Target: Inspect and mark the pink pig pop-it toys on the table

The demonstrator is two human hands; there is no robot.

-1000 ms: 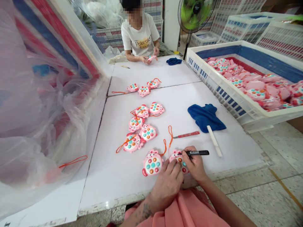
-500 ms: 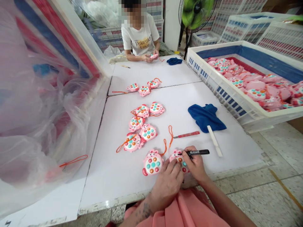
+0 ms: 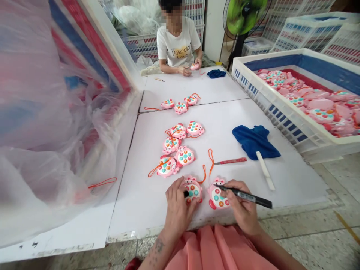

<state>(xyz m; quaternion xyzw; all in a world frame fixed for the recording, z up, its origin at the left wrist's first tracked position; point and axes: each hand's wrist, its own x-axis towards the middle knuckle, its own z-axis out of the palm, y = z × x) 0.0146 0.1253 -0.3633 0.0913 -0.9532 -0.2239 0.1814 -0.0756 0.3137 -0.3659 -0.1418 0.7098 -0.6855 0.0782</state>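
Note:
My left hand (image 3: 180, 204) is closed round the left side of a pink animal-shaped toy (image 3: 194, 189) with coloured round buttons and an orange cord loop. A small black piece, perhaps a pen cap (image 3: 186, 194), shows at its fingers. In my right hand (image 3: 243, 204) is a black marker pen (image 3: 253, 198), tilted with its tip by the face of a second pink toy (image 3: 218, 197). Fingers of that hand cover the second toy's right edge. Both toys lie face up near the table's front edge.
Several more pink toys (image 3: 185, 155) lie further back. A red-handled blade tool (image 3: 232, 161), a white stick (image 3: 265, 171) and a blue cloth (image 3: 254, 142) are at right. A crate (image 3: 281, 140) of toys stands beyond. Plastic sheeting (image 3: 84, 150) hangs left; a person (image 3: 180, 45) sits opposite.
My left hand has shifted left from the right-hand toy onto the left-hand one. My right hand still holds the marker, now tilted lower to the right. The whole view has shifted slightly.

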